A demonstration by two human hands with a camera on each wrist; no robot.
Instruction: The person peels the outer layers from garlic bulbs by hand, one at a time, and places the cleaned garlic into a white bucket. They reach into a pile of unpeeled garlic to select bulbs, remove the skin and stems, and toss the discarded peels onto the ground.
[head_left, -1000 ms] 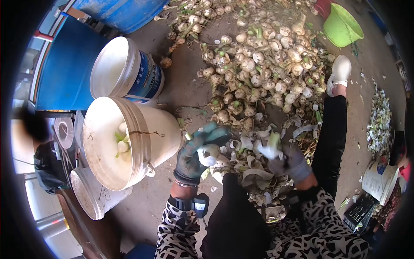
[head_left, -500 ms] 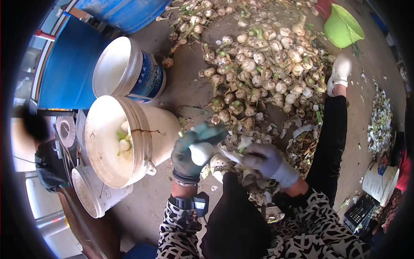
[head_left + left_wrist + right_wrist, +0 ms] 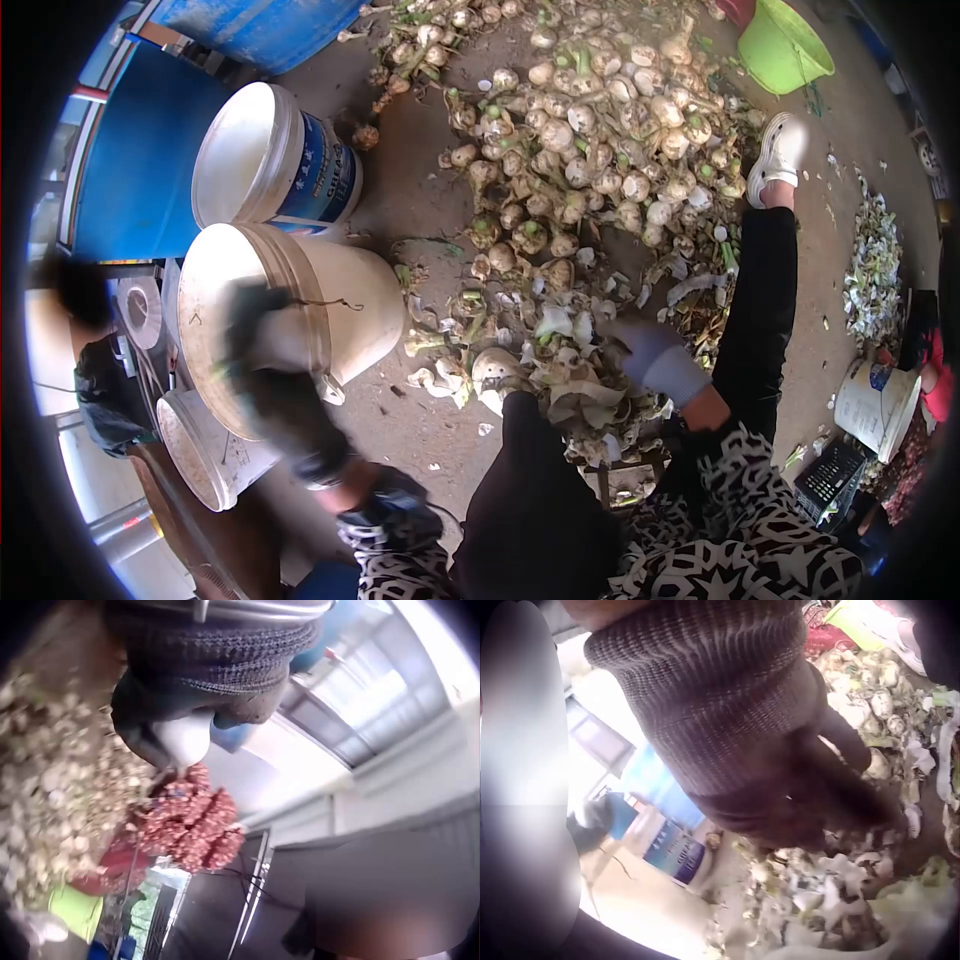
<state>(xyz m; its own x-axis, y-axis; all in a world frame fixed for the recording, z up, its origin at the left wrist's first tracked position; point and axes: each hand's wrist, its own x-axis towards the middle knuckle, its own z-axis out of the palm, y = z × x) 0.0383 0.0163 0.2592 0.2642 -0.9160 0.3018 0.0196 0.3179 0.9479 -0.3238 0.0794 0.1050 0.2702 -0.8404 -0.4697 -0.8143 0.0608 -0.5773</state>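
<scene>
My gloved left hand (image 3: 283, 390), blurred by motion, is over the mouth of the front white bucket (image 3: 362, 312). It grips a smooth white garlic bulb (image 3: 186, 739), which shows between thumb and fingers in the left wrist view. The bucket's contents are hidden behind this hand. My right hand (image 3: 662, 365), in a pale glove, hovers above a heap of garlic peelings (image 3: 585, 395). Its fingers (image 3: 844, 742) spread apart and downward, with nothing held between them in view. Beyond lies a big pile of unpeeled garlic bulbs (image 3: 600, 140), soil-stained and with stems.
A labelled bucket (image 3: 325, 180) stands behind the front one, and a smaller white bucket (image 3: 215, 470) is nearer me. A lime-green tub (image 3: 790, 50) is at the far right. More peelings (image 3: 873, 270) lie beyond my outstretched leg. At left sits another person's sleeve (image 3: 105, 390).
My left hand has swung left from above the peelings to the bucket, carrying the bulb. My right hand pulled peel off the bulb, then moved right, away from it.
</scene>
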